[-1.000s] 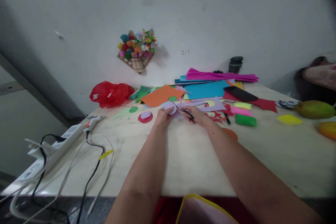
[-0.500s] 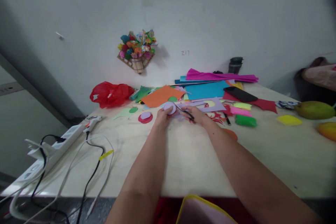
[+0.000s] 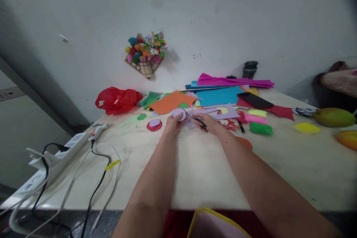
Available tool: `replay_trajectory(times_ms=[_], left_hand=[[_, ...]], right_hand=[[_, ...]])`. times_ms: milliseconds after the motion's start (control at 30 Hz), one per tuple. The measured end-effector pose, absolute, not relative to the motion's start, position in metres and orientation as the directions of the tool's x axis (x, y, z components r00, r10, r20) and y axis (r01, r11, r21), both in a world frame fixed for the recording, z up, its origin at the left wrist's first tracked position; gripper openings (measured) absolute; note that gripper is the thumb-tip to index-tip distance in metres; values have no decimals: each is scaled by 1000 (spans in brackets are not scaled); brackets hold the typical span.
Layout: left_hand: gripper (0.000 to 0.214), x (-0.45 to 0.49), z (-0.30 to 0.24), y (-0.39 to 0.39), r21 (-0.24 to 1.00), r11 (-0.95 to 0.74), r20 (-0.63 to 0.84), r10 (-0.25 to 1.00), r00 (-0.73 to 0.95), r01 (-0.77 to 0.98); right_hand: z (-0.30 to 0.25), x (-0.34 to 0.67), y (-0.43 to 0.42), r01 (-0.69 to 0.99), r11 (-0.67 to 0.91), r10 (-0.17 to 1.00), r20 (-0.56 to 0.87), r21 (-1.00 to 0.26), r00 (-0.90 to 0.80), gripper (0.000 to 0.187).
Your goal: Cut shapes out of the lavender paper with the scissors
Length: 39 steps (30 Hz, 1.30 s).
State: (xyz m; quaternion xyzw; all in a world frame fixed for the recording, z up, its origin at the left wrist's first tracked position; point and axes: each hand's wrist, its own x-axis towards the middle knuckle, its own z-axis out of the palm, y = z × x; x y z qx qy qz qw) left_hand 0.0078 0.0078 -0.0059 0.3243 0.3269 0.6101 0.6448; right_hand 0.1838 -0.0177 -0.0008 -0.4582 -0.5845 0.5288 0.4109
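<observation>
Tabletop (image 3: 203,171) open between forearms (image 3: 157,167), power strip (image 3: 71,150) blocking left — coloured sheets (image 3: 220,96) beyond

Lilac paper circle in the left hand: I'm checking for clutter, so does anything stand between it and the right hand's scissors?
Nothing visible. The scissors in the right hand point at the lilac paper circle in the left hand; whether they touch is unclear.

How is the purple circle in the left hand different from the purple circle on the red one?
The held circle is gripped in the left hand; the resting circle lies on the red circle. The held circle looks bigger than the resting circle. The scissors are close to the held circle, but well apart from the resting circle. Both are pale purple and roundish.
</observation>
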Motion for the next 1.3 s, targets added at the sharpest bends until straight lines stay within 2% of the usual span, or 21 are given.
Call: replay_trajectory(times_ms=[233,467,700,1300], left_hand=[[22,8,-6,5,846,54,-4,995,95,-530],[19,10,-4,3,847,48,-3,996,85,-529],[25,10,-6,5,839,50,-12,997,73,-542],[19,10,-4,3,854,33,4,998,70,-520]], right_hand=[[0,184,-17,103,8,968,-18,-995,-251,42],[2,182,-19,100,9,966,-17,-995,-258,40],[4,182,-21,100,29,965,2,-995,-262,37],[2,181,-19,93,4,974,-17,-996,-224,34]])
